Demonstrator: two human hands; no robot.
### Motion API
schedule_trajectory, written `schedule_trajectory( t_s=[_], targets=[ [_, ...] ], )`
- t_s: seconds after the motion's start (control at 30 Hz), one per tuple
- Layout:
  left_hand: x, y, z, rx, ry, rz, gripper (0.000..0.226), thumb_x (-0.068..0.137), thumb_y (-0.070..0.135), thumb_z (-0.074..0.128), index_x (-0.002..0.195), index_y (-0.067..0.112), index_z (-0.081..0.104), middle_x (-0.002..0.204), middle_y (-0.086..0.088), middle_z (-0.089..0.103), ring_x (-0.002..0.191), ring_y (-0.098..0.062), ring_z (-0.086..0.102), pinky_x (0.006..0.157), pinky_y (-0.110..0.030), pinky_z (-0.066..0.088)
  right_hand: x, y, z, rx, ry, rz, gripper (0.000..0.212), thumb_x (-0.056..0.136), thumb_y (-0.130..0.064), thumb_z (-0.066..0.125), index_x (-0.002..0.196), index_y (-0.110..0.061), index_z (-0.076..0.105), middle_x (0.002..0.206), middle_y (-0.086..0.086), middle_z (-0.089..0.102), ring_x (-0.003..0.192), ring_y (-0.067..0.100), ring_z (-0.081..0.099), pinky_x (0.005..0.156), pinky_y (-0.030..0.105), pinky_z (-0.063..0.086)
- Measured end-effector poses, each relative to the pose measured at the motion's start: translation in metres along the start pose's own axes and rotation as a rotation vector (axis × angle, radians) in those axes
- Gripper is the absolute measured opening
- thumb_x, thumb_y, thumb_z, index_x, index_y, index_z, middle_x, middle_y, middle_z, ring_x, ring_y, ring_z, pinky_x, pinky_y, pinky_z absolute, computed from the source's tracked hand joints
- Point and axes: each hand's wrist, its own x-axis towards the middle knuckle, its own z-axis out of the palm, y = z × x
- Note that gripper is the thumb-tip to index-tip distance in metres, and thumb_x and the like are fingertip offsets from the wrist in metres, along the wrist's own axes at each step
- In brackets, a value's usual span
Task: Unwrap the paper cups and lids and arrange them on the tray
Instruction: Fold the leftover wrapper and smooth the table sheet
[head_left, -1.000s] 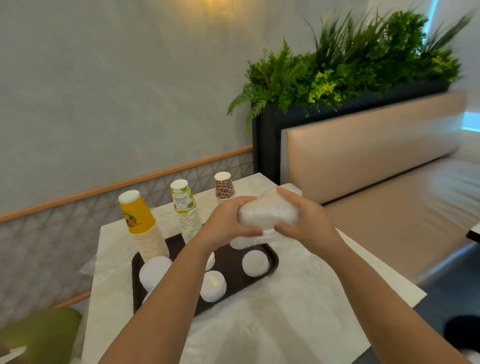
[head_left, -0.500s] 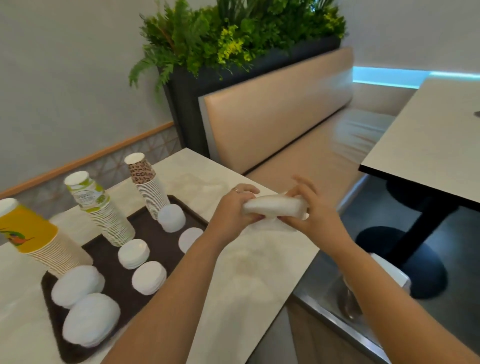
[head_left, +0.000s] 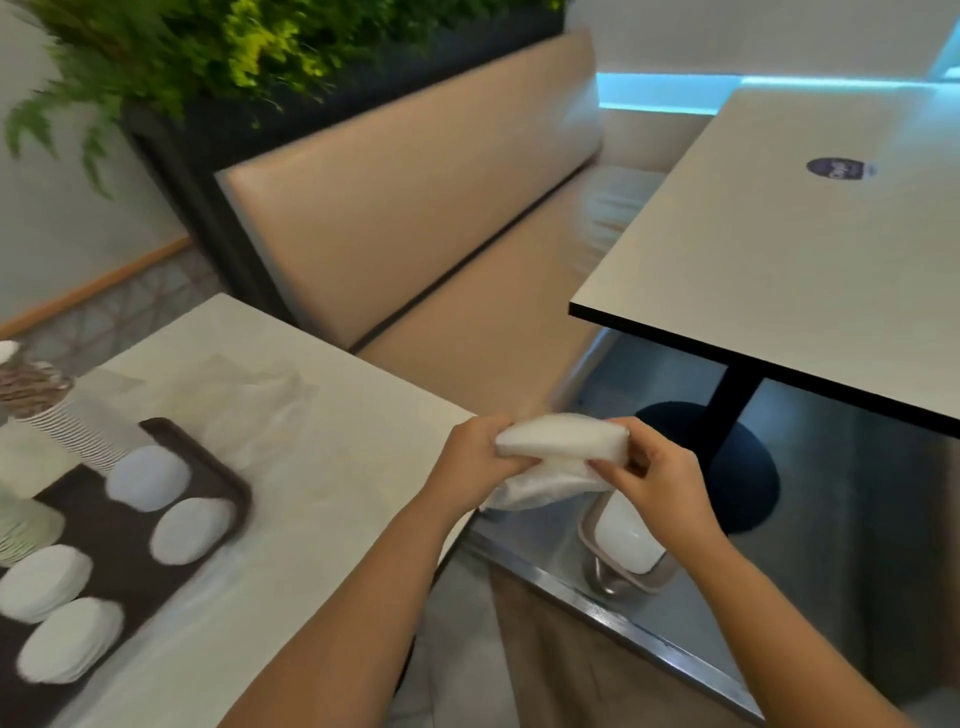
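My left hand (head_left: 475, 457) and right hand (head_left: 654, 475) grip the wrapped lid stack (head_left: 561, 441) past the counter (head_left: 311, 467) edge, fingers curled on both ends — light, its film looks slippery; I would pinch the loose wrap underneath.

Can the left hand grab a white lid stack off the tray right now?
Probably not yet. The left hand is gripping the wrapped lid stack together with the right hand, off the table's edge, well away from the tray.

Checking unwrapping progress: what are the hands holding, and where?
A wrapped stack of lids, held by its two ends: left hand grips the left end, right hand pinches the right end's loose wrap.
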Motion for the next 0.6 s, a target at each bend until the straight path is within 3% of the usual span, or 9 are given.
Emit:
schedule_trajectory(
  t_s=[0.07,0.17,0.3,0.4,0.47,0.6],
  targets=[
    [0.017,-0.006,0.028,-0.011,-0.088,-0.013,0.018,0.076,0.015,0.075,0.087,0.022,0.064,0.077,0.006,0.062,0.075,-0.005,0.056,0.063,-0.016,0.041,0.002,0.028,-0.015,-0.013,0.003,0.034,0.042,0.080,-0.005,0.072,0.094,-0.042,0.057,0.087,-0.007,0.065,0.083,0.005,0.059,0.072,0.015,0.050],
    [0.037,-0.025,0.067,0.017,-0.258,-0.043,0.032,0.081,0.008,0.069,0.110,0.019,0.060,0.097,0.007,0.061,0.086,-0.003,0.057,0.072,-0.007,0.041,0.001,0.075,-0.029,-0.031,0.026,0.108,0.038,0.082,-0.001,0.068,0.098,-0.034,0.060,0.091,-0.012,0.065,0.087,0.002,0.058,0.071,0.013,0.048],
    [0.053,-0.067,0.127,-0.055,-0.260,-0.226,0.043,0.087,0.008,0.064,0.126,0.016,0.047,0.122,0.000,0.054,0.104,-0.012,0.057,0.088,-0.018,0.047,-0.005,0.144,-0.037,-0.116,0.133,0.202,0.036,0.083,0.000,0.067,0.101,-0.031,0.061,0.092,-0.015,0.059,0.086,0.004,0.057,0.070,0.012,0.046],
    [0.062,-0.115,0.176,0.037,-0.275,-0.348,0.042,0.087,0.007,0.061,0.126,0.019,0.048,0.118,0.001,0.053,0.107,-0.016,0.056,0.097,-0.029,0.045,-0.004,0.197,-0.029,-0.191,0.148,0.269,0.041,0.079,0.003,0.070,0.100,-0.030,0.059,0.090,-0.017,0.055,0.080,0.007,0.057,0.067,0.003,0.041],
    [0.066,-0.143,0.203,0.155,-0.302,-0.337,0.038,0.087,0.005,0.057,0.121,0.021,0.053,0.119,-0.002,0.057,0.111,-0.019,0.056,0.097,-0.024,0.043,0.002,0.225,-0.022,-0.244,0.124,0.260,0.043,0.077,0.003,0.071,0.100,-0.032,0.059,0.094,-0.020,0.055,0.079,0.008,0.058,0.067,0.004,0.042],
    [0.083,-0.192,0.258,0.288,-0.352,-0.292,0.040,0.093,0.002,0.047,0.131,0.014,0.050,0.135,-0.007,0.048,0.124,-0.021,0.046,0.101,-0.021,0.033,0.015,0.281,-0.004,-0.382,0.047,0.223,0.042,0.075,0.004,0.071,0.105,-0.023,0.061,0.098,-0.007,0.054,0.071,0.010,0.052,0.059,0.008,0.040]
  ],
)
